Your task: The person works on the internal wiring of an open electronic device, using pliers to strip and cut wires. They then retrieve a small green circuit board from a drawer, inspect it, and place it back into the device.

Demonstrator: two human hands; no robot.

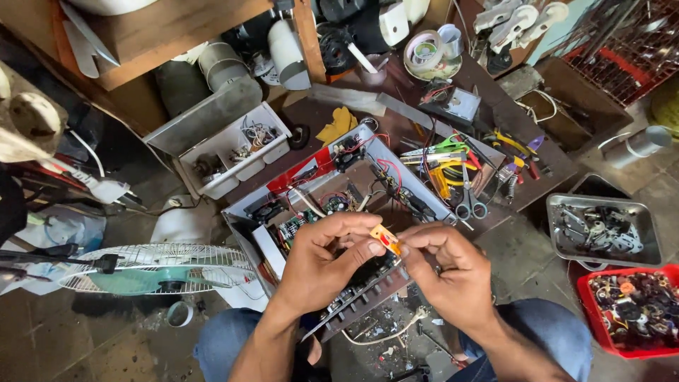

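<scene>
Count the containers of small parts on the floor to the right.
2: a grey metal tray beside the low table, and a red plastic bin just below it, cut off by the frame edge. Others may be out of view.

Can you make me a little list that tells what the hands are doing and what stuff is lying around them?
place: cluttered repair bench and floor
left hand: pinches one end of a small orange part
right hand: pinches the other end of it
under the hands: open metal box full of wires and circuit boards
right of box: scissors, pliers
far right: grey tray and red tray of metal bits
left: fan grille
back: white parts tray, tape roll
</scene>
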